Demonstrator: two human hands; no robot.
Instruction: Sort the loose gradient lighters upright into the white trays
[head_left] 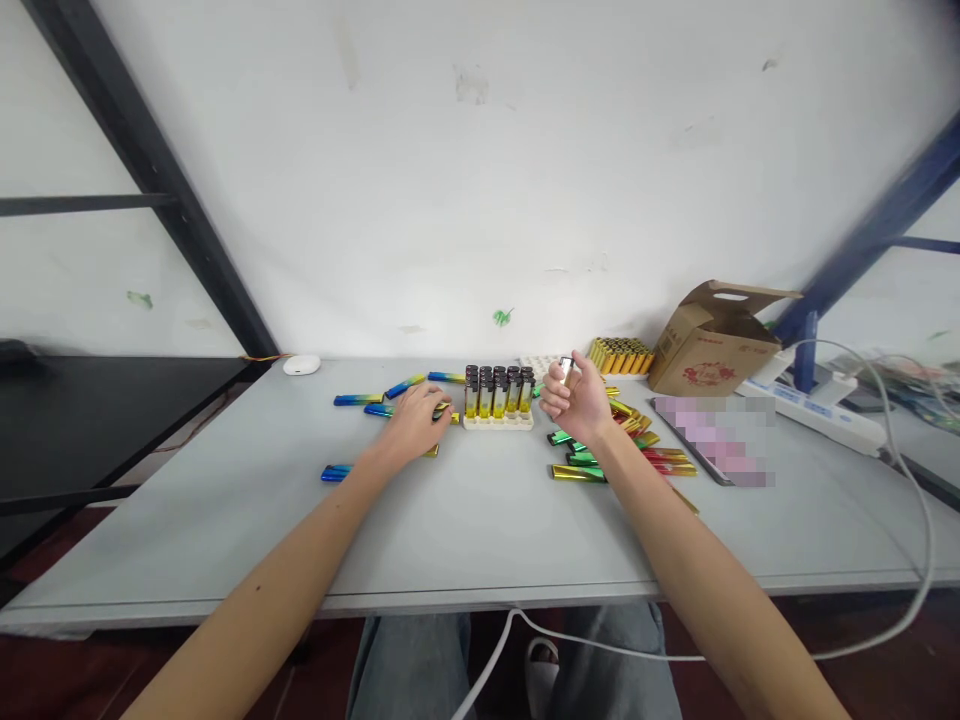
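Note:
My left hand [415, 420] is over the blue and yellow lighter sleeves on the left of the table, its fingers bent down on one of them. My right hand [576, 398] is raised right of the rack, its fingers wrapped round a lighter [567, 368] with a metal top. Between the hands, a white rack [498, 424] bears rows of upright lighters [499, 392] with black tops and yellow lower parts. Several blue and yellow sleeves [358, 400] lie loose at the left. Green, red and gold sleeves [579, 473] are heaped below and beside my right forearm.
At the back right stand a tray of gold sleeves [621, 356] and an open cardboard box [709, 345]. A flat pink item [709, 440] lies near a white power strip [817, 415]. A white case [301, 365] is at the back left. A white cable [927, 540] hangs along the right and front.

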